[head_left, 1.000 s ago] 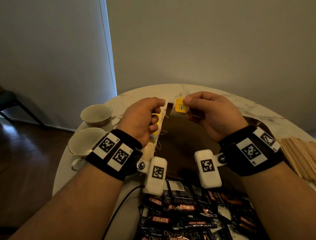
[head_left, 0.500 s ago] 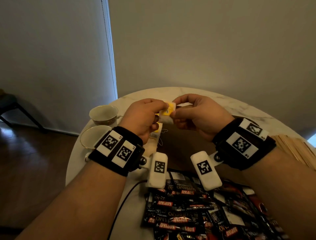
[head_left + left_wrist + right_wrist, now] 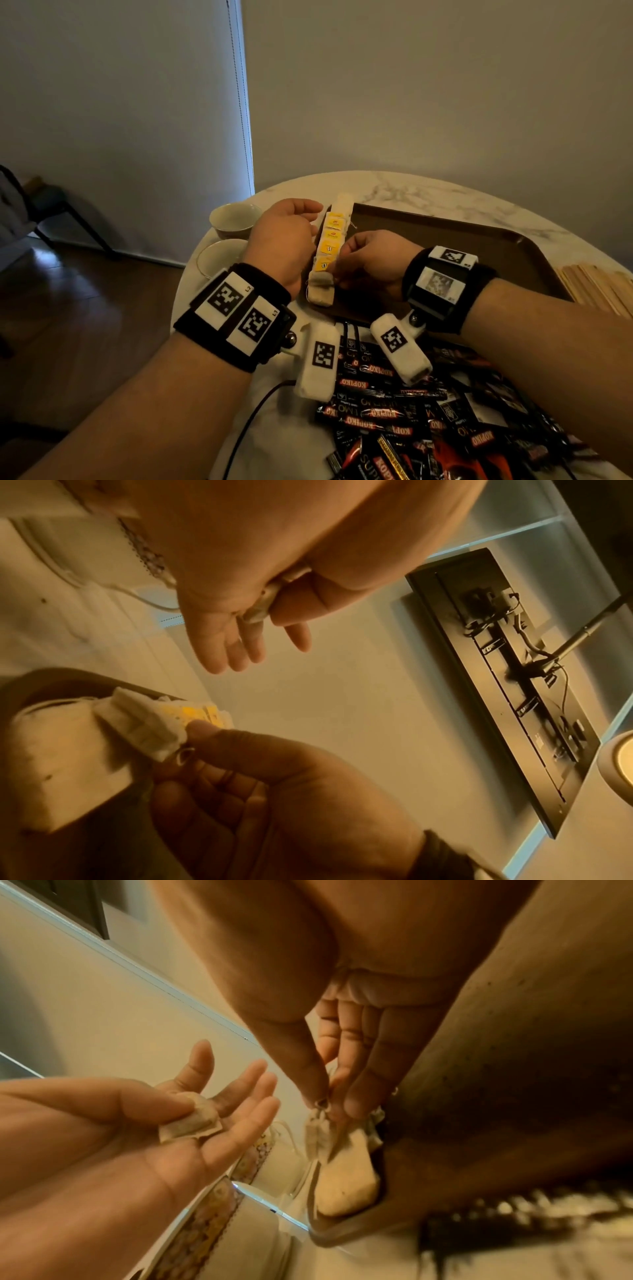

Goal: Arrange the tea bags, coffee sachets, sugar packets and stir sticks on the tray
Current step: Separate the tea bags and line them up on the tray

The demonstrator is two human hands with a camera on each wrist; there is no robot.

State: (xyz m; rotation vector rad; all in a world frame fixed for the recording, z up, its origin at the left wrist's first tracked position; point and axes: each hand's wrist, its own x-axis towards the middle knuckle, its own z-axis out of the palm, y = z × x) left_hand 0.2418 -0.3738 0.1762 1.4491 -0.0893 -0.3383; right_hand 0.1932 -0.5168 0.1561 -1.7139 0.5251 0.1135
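Observation:
A row of tea bags (image 3: 331,240) with yellow tags lies along the left edge of the brown tray (image 3: 445,246). My right hand (image 3: 346,270) pinches the top of one tea bag (image 3: 318,1139) at the near end of that row, over a plain bag lying on the tray. My left hand (image 3: 287,233) hovers just left of the row. Its fingers are straight, and its thumb presses another small tea bag (image 3: 192,1123) against them. Black coffee sachets (image 3: 394,411) lie heaped on the table in front of the tray. I see no sugar packets.
Two cups (image 3: 234,219) (image 3: 219,260) stand on the round marble table left of the tray, close to my left hand. Wooden stir sticks (image 3: 599,284) lie in a pile right of the tray. The tray's middle and right part are bare. A wall stands behind the table.
Both hands were together above the tray holding a yellow-tagged tea bag. Now the right hand has come down to the row's near end, and the left has drawn apart to the left.

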